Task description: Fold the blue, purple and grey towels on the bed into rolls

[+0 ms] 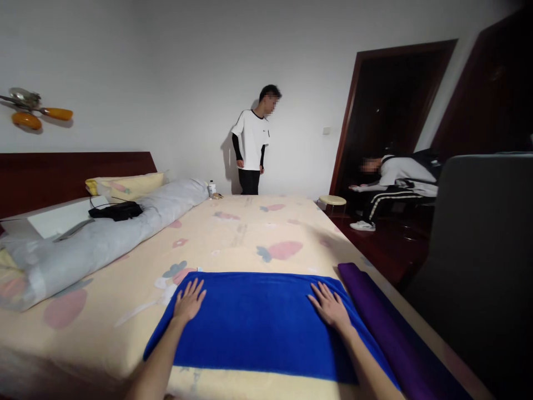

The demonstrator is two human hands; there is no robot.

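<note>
Cloth flat nr bed's front edge; L hand, R hand palm-down nr far corners, fingers apart.

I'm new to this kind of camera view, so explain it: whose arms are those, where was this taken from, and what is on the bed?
There is no machine here. The two arms belong to a person wearing the camera on their head, so you look forward and down as they do. This single picture is the only view.

The left hand and the right hand rest palm down, fingers spread, on a blue cloth laid out flat. Neither hand grips anything. Beside it, on the right, lies a purple cloth. Both are on the bed, whose cover has a fruit print. Along the left lies a long grey roll with a black item on it.

Two other people are farther back.
</note>
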